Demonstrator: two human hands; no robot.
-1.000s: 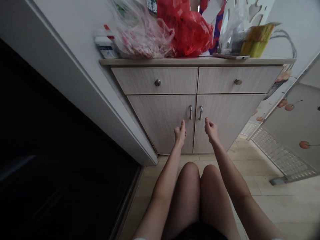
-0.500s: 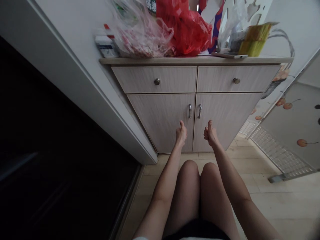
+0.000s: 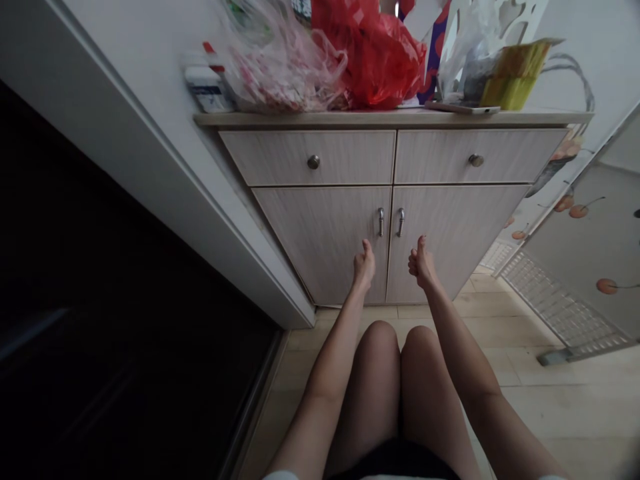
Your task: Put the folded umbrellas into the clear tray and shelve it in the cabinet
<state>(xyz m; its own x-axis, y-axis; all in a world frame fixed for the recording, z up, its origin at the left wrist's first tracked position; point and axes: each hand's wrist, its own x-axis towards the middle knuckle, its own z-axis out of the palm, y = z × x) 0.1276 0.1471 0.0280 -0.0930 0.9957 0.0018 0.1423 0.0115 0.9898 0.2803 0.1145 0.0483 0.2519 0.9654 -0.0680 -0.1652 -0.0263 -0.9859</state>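
Observation:
My left hand [image 3: 365, 266] is a fist with the thumb pointing up, in front of the cabinet's left door [image 3: 320, 233]. My right hand [image 3: 422, 264] makes the same thumb-up fist before the right door [image 3: 450, 227]. Nothing shows in either hand. Just above them are the two metal door handles, the left handle [image 3: 381, 222] and the right handle [image 3: 401, 222]; neither hand touches a handle. Both doors are closed, as are the left drawer [image 3: 270, 157] and the right drawer [image 3: 435, 157] over them.
On the cabinet top [image 3: 310, 120] stand a white bottle [image 3: 207, 90], a clear plastic bag [image 3: 285, 73], a red plastic bag [image 3: 380, 67], a flat phone-like device [image 3: 463, 108] and a yellow container [image 3: 515, 77]. A dark doorway [image 3: 125, 300] lies left; a cherry-patterned panel [image 3: 580, 253] stands right.
The view has shifted very slightly, so the cabinet top sits a little higher and wider. Both hands keep their thumb-up fists in nearly the same place.

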